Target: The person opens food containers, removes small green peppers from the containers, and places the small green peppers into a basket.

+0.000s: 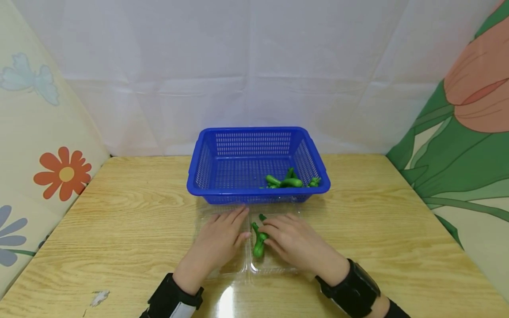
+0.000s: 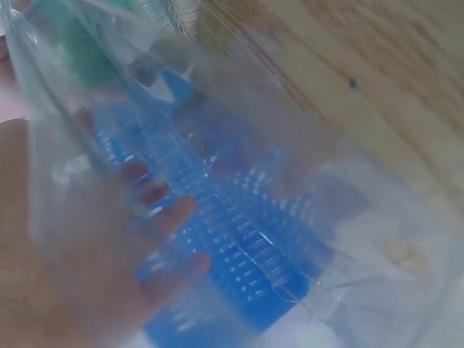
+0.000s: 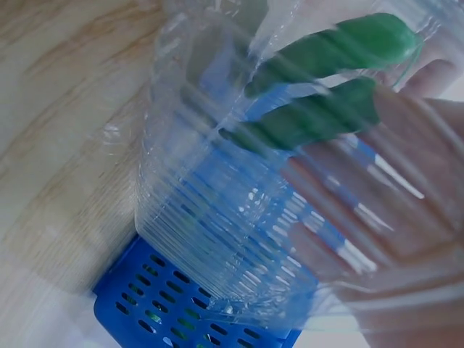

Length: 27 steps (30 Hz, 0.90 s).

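A clear plastic clamshell container (image 1: 274, 265) lies spread open in front of me, its two halves side by side. My left hand (image 1: 220, 234) rests over the left half with fingers extended and thumb out to the side. Over the right half, my right hand (image 1: 292, 238) pinches a slender green pepper (image 3: 319, 116) between thumb and curled fingers; the fingers hide part of it in the head view. Another green pepper (image 1: 258, 249) lies lengthwise in that half, just left of the right fingertips. Through the clear plastic, both peppers show in the right wrist view.
A blue perforated basket (image 1: 258, 192) stands directly behind the container, with several green peppers (image 1: 292, 182) in its front right corner. The wooden table (image 1: 131, 221) extends to both sides. White sheeting (image 1: 159, 110) hangs behind, and patterned panels flank the table.
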{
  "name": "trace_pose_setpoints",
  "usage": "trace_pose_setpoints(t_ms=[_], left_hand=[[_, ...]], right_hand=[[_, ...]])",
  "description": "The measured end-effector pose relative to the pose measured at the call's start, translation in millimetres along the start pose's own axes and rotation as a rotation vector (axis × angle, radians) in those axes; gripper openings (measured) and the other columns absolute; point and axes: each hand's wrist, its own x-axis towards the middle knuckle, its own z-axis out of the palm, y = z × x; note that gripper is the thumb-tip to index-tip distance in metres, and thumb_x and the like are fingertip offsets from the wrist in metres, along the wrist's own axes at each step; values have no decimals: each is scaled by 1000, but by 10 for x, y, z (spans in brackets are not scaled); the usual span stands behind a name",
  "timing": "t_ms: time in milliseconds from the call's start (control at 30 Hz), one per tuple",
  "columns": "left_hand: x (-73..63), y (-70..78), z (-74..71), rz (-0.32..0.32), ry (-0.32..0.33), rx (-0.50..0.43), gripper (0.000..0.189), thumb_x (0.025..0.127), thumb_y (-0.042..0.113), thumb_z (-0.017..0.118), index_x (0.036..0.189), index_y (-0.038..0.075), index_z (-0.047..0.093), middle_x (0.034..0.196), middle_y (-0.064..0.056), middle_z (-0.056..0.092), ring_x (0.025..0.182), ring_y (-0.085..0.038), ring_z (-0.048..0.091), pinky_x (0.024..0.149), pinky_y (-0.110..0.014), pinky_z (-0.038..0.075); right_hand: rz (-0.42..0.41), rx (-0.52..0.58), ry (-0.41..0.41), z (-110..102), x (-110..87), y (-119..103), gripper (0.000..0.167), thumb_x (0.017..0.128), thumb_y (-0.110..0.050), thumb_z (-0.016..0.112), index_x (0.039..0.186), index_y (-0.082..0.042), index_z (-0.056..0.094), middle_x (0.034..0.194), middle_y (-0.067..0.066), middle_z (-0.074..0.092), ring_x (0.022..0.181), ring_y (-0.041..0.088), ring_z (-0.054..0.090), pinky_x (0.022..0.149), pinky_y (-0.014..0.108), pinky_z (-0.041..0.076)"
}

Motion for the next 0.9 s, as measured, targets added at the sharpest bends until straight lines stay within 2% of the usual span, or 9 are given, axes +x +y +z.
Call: trace_pose_setpoints(t_ms=[133, 533, 733, 900], left_hand=[[1, 2, -2, -1, 2, -4, 58, 104, 39, 50, 151, 6, 41, 154, -10, 41, 135, -30, 46, 111, -49, 38], [-6, 0, 1, 1, 11, -5, 58, 103, 38, 51, 150, 5, 42, 153, -11, 42, 134, -30, 47, 110, -50, 39], [-8, 4, -3, -1, 11, -10, 57, 104, 38, 51, 150, 6, 42, 153, -11, 42, 134, -30, 47, 110, -50, 39], [-5, 5, -4, -2, 12, -5, 57, 104, 38, 51, 150, 6, 42, 153, -11, 43, 134, -30, 46, 110, -49, 39]], right_hand=[[-9, -7, 28, 6, -1, 11, 28, 90, -22, 73, 114, -8, 71, 116, 7, 69, 109, 23, 64, 94, 41, 52], [30, -15, 46, -33, 24, 0, 28, 92, -26, 70, 115, -9, 70, 115, 6, 69, 107, 22, 64, 95, 40, 52], [18, -29, 33, -10, 16, -5, 27, 92, -26, 70, 113, -10, 71, 113, 4, 70, 107, 22, 65, 95, 40, 52], [4, -30, -10, 5, 9, -20, 26, 90, -26, 73, 113, -12, 71, 112, 2, 70, 107, 21, 65, 95, 41, 52]])
